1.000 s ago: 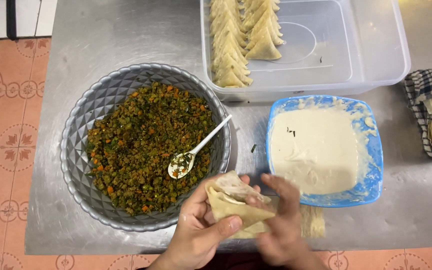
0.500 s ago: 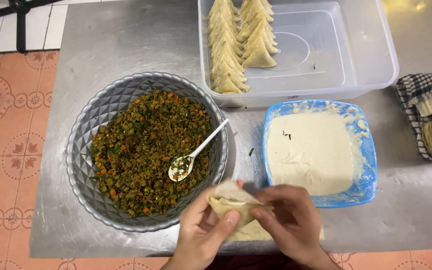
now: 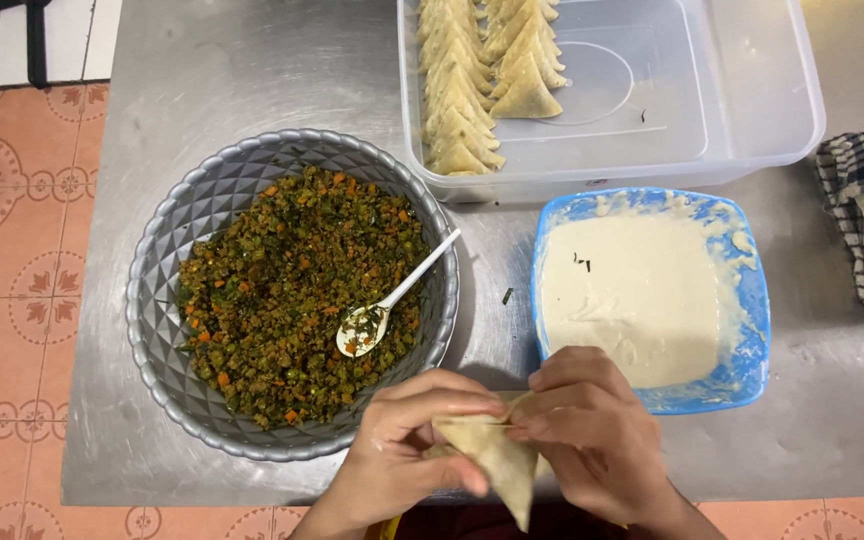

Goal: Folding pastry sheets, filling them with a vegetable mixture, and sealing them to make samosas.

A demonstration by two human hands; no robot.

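Pinching a folded pastry triangle (image 3: pixel 487 450) at the worktop's (image 3: pixel 252 80) near edge, the left hand (image 3: pixel 407 450) and right hand (image 3: pixel 597 430) press fingers together on its seam. Thin, soft and probably easily torn, it likely wants edge holds. Beside it sit a faceted grey bowl (image 3: pixel 162 310) of crumbly filling and a blue dish (image 3: pixel 752 330) of smooth paste.

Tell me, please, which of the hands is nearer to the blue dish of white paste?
The right hand. It sits just below the blue dish, almost touching its front rim. The left hand is further left, in front of the grey bowl. Both hold the folded pastry.
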